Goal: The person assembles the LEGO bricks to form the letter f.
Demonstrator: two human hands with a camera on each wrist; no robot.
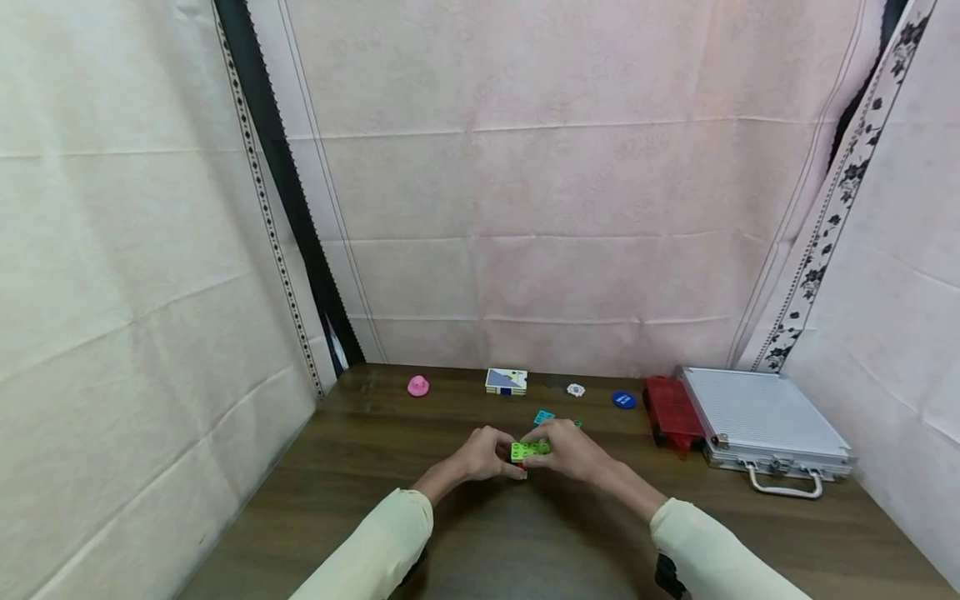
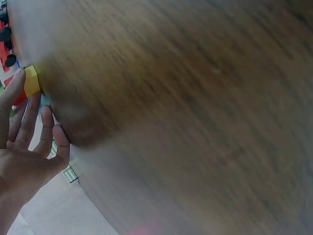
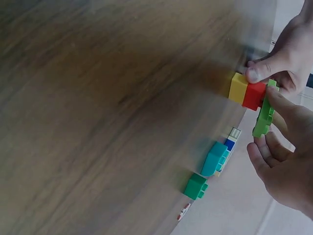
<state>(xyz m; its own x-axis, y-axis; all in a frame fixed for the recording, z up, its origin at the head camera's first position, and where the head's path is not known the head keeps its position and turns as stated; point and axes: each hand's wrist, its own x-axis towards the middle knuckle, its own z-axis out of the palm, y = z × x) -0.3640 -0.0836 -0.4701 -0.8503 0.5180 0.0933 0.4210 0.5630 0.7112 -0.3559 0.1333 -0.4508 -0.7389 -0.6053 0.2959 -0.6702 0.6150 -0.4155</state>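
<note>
In the head view, my left hand [image 1: 480,457] and right hand [image 1: 574,450] meet over a small stack of toy building blocks on the wooden table. A yellow block [image 3: 237,88] forms the bottom, with a red block [image 3: 254,96] above it. My left thumb and fingers pinch the red and yellow part. On top, a longer lime green block [image 3: 265,115] sticks out past the red one, and my right hand grips it between thumb and fingers. Just beyond the hands stand a teal block [image 3: 214,159] and a dark green block [image 3: 195,187].
Along the table's back lie a pink object [image 1: 417,386], a small illustrated box or book [image 1: 506,381], a white piece [image 1: 575,389] and a blue disc [image 1: 624,400]. To the right are a red toy vehicle [image 1: 673,412] and a silver case [image 1: 768,417]. Cloth surrounds the table.
</note>
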